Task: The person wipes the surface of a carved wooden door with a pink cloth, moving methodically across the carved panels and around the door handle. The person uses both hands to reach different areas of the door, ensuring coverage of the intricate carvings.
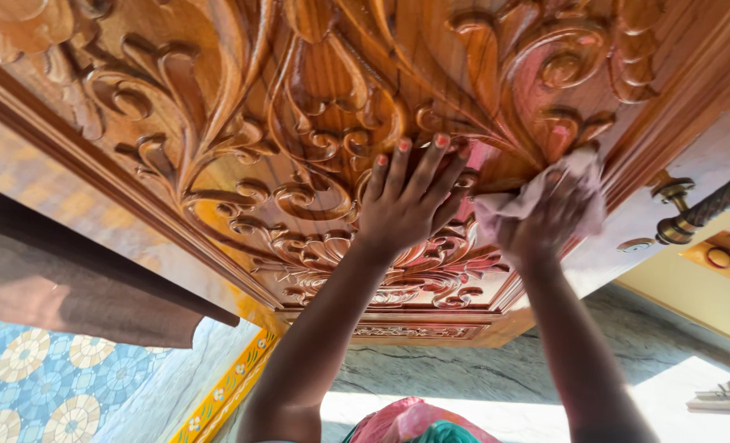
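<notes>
Head view: left hand (403, 205), fingers spread flat, braces on carved wooden door (242, 123); right hand (545, 226), just beside it, clamps a pale cloth (537, 193) against the scrollwork. Brass door handle (701, 209) lies right of that hand. Risk, judged: cloth snagging on sharp carving, or deep grooves left unwiped.

Home entrance, carved wooden door (299, 123), brass handle (701, 209), patterned floor tiles (45, 385)

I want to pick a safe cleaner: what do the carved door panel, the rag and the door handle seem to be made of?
Carved door panel: looks like solid wood with a glossy varnish; grain lines and bright highlights show.
Rag: seems to be thin pale woven cloth; it crumples softly under the right hand.
Door handle: probably brass-toned metal with a twisted, rope-like bar and shiny fittings.
</notes>
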